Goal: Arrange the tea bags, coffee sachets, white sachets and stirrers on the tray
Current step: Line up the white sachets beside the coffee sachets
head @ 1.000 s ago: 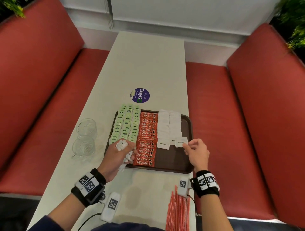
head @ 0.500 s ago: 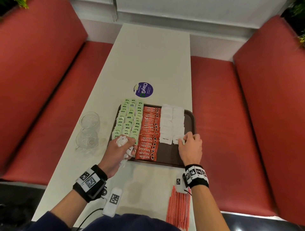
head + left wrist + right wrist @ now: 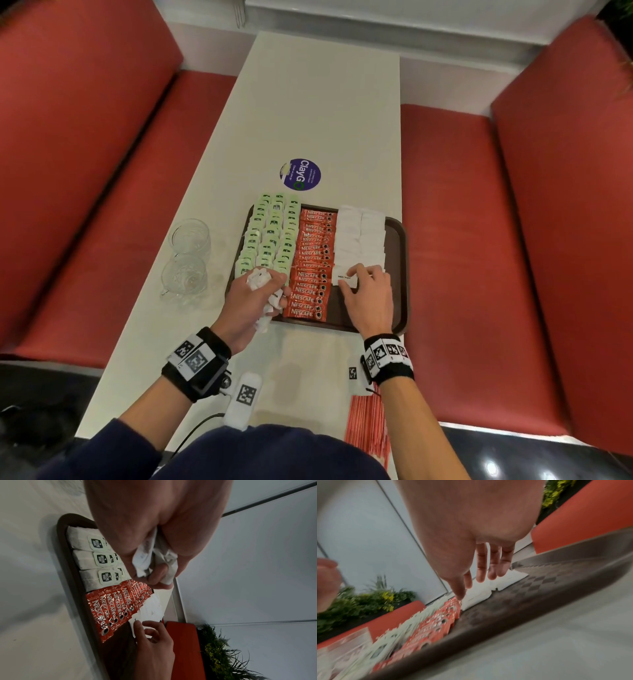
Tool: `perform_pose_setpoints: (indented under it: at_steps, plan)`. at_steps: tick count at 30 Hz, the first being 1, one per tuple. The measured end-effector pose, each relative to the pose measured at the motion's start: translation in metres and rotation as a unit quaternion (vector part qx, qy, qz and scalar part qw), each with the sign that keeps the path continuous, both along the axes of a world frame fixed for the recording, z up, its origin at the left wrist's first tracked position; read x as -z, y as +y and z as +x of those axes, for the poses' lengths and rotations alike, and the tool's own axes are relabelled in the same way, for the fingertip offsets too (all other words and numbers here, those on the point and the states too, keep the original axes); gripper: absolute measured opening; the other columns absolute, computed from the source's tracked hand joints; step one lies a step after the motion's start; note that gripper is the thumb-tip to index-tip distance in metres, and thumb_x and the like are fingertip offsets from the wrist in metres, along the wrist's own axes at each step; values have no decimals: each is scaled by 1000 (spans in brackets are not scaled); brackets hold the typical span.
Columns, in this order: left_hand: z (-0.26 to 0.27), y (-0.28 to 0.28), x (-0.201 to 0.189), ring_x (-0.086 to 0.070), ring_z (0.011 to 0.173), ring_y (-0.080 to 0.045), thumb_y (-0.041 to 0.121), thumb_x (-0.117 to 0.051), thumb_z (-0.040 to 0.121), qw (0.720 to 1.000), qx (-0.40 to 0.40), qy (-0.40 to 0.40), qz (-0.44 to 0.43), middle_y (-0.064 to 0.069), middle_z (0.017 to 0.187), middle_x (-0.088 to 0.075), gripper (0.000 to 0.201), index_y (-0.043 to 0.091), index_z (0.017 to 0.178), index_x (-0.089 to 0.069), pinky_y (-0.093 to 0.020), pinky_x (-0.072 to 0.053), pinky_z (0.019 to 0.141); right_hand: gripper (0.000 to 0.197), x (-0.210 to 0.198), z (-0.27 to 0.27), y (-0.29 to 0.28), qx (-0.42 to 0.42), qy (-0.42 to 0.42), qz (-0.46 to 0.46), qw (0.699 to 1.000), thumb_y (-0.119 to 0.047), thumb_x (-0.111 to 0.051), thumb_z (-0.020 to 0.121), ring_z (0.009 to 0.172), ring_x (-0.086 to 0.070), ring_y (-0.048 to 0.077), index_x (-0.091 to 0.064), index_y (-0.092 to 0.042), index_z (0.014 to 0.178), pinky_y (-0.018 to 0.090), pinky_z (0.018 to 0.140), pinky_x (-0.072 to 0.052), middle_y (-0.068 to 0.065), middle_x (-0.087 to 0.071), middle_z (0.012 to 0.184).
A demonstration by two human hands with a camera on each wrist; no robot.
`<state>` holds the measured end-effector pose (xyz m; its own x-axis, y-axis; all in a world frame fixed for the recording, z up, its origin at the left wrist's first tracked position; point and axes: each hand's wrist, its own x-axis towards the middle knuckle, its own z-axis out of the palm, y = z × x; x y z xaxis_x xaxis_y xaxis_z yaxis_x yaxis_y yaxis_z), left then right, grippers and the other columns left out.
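A brown tray [image 3: 399,274] holds rows of green tea bags [image 3: 270,233], red coffee sachets [image 3: 313,260] and white sachets [image 3: 359,236]. My left hand [image 3: 257,298] hovers over the tray's near left corner and grips a crumpled bunch of white sachets [image 3: 145,555]. My right hand [image 3: 366,291] rests over the bare near part of the tray. Its straight fingers [image 3: 481,574] touch the nearest white sachet [image 3: 342,278] at the end of the rows. Red stirrers [image 3: 366,425] lie on the table's near edge, outside the tray.
Two glass cups [image 3: 188,257] stand left of the tray. A round purple sticker [image 3: 300,174] lies beyond it on the white table [image 3: 318,102]. A white tagged device [image 3: 245,397] lies near my left wrist. Red benches [image 3: 479,240] flank the table.
My right hand laid the white sachet it pinched at the near end of the right row, then shifted left onto the neighbouring sachet. My left hand kept its bunch and stayed put.
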<state>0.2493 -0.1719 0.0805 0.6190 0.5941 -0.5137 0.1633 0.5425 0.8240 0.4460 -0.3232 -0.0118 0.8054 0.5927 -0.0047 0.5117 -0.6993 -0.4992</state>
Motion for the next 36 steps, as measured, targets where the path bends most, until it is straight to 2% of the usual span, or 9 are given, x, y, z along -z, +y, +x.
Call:
perform_pose_setpoints:
  at_steps: [6, 11, 13, 19, 22, 24, 28, 33, 36]
  plan:
    - [-3, 0, -4, -60, 72, -24, 15, -73, 103, 999, 13, -18, -28, -19, 93, -68, 14, 5, 108, -66, -24, -43, 53, 22, 7, -10, 5, -4, -3, -23, 1000, -42, -76, 99, 113, -55, 23, -70, -32, 117, 43, 90, -56, -1, -58, 119]
    - [-4, 2, -11, -64, 73, -22, 20, -76, 99, 992, -1, -42, -116, -19, 97, -69, 24, 6, 115, -65, -23, -50, 54, 17, -4, 3, -6, 59, -7, -2, 998, -34, -77, 98, 110, -54, 24, -68, -27, 111, 36, 69, -51, 3, -57, 121]
    - [-4, 2, -9, -64, 74, -22, 22, -77, 97, 989, -8, -45, -143, -18, 97, -69, 28, 7, 116, -66, -22, -51, 53, 17, -2, 9, -14, 82, 4, -10, 997, -31, -76, 98, 109, -53, 25, -68, -25, 111, 35, 71, -48, 4, -57, 121]
    - [0, -2, -3, -68, 73, -24, 17, -75, 96, 983, -14, -48, -177, -22, 99, -70, 20, 4, 110, -69, -23, -52, 52, 18, 2, 9, -16, 66, 24, -40, 997, -31, -70, 102, 113, -54, 28, -71, -20, 117, 43, 84, -56, 6, -63, 123]
    - [1, -2, -5, -71, 77, -26, 18, -77, 92, 981, 6, -61, -182, -23, 102, -70, 25, 3, 111, -69, -23, -51, 56, 19, -14, 4, -11, 69, 19, 6, 997, -32, -69, 103, 115, -56, 26, -73, -23, 120, 42, 88, -56, 4, -64, 123]
    - [0, -2, -6, -72, 81, -28, 21, -73, 93, 980, 20, -71, -187, -25, 106, -70, 30, 2, 115, -69, -24, -52, 57, 13, -36, -7, -2, 45, 45, 77, 995, -33, -69, 103, 110, -60, 17, -73, -28, 114, 37, 86, -56, -3, -66, 117]
    - [2, -2, -4, -69, 86, -34, 16, -47, 106, 977, 41, -86, -191, -31, 107, -67, 28, 0, 124, -61, -25, -48, 55, 4, -91, -38, 16, -59, 203, 195, 958, -35, -74, 102, 93, -68, 3, -74, -35, 98, 17, 79, -54, -17, -74, 98]
    - [8, -1, -7, -65, 78, -32, 9, -48, 110, 992, 85, -42, -85, -27, 109, -68, 26, 1, 132, -57, -24, -43, 49, 19, -105, -48, 26, -156, 282, 133, 937, -41, -81, 97, 85, -70, 6, -74, -38, 114, 13, 72, -50, -13, -72, 105]
    - [8, 2, -7, -72, 75, -36, 22, -56, 113, 992, 120, -27, -31, -24, 104, -73, 26, 5, 132, -49, -24, -41, 44, 28, -105, -44, 27, -175, 305, 123, 928, -34, -81, 97, 86, -70, 9, -71, -40, 121, 15, 74, -54, -9, -72, 98]
